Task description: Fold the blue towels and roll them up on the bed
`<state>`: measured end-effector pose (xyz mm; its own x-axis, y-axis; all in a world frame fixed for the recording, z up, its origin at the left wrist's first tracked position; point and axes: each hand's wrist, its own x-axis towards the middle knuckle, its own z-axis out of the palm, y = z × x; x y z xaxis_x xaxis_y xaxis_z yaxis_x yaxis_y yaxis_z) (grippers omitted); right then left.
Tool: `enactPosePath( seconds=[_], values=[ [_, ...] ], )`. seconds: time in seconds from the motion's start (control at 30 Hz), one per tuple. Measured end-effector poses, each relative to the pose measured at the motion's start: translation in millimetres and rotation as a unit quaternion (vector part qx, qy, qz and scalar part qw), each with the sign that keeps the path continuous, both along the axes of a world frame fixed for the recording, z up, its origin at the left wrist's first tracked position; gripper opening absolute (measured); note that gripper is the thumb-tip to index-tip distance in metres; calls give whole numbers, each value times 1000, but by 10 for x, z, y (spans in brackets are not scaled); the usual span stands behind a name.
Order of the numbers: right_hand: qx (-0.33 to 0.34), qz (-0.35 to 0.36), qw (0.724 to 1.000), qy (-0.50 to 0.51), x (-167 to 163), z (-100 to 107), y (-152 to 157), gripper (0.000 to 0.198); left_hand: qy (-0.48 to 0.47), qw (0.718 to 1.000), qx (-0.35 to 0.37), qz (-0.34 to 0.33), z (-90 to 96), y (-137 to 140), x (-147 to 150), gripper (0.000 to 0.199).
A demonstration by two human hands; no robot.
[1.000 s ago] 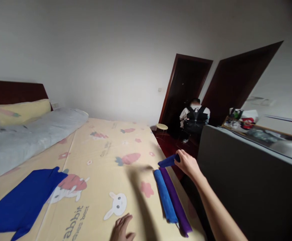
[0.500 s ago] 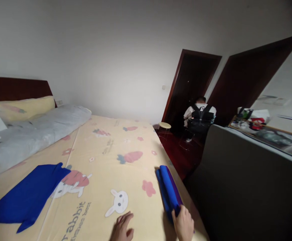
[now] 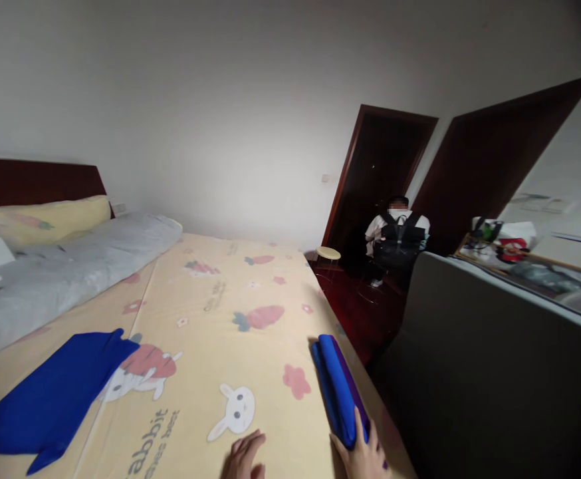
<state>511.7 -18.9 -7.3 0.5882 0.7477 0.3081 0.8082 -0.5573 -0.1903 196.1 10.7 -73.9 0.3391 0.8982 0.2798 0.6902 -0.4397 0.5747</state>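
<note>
Rolls: stack of rolled towels point(image 3: 339, 392) near the bed's right edge, blue roll uppermost, another blue beside it, purple one showing along the right side; long, tube-shaped, soft nap.
Right grip: my right hand point(image 3: 363, 452) cups the near end of the stack, thumb up against the blue end, fingers wrapped under; closed on it.
Left grip: my left hand point(image 3: 243, 458) rests low on the sheet, mostly cut off by the frame; fingers look loosely apart, holding nothing.
Bed: cream sheet point(image 3: 211, 319) printed with rabbits, carrots and flowers; flat, smooth, broad open stretch between my hands and the pillows.
Edge: stack lies just beside the right edge; dark gap, then a grey panel point(image 3: 494, 372) close by.
Left side: flat blue cloth point(image 3: 56, 392) spread out, well apart from the rolls.
Far end: grey bolster point(image 3: 66, 266), yellow pillow point(image 3: 41, 219).
Doorway: seated person point(image 3: 396, 239), small round stool point(image 3: 328, 253) near.
</note>
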Motion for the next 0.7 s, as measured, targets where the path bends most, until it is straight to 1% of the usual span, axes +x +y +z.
enactPosePath(
  seconds=[0.07,0.17,0.23,0.33,0.5,0.57,0.7],
  values=[
    [-8,-6,999,38,66,29,24,84,-4,1000,-16,9,-14,3,9,71],
    [-40,-9,996,81,162,62,52,81,-8,999,-38,15,-15,7,20,70],
    [-52,-13,995,86,193,61,51,80,-9,999,-51,11,5,8,19,69],
    [-48,-15,995,81,182,31,28,84,-12,998,-56,8,49,1,7,69],
    [-49,-20,996,70,100,46,16,87,-17,999,-35,14,88,-10,6,66],
    [-58,-30,996,66,68,95,18,83,-16,999,-25,18,79,-6,16,64],
    [-62,-27,996,52,28,204,3,61,-15,999,-20,24,47,9,35,63]
  ],
)
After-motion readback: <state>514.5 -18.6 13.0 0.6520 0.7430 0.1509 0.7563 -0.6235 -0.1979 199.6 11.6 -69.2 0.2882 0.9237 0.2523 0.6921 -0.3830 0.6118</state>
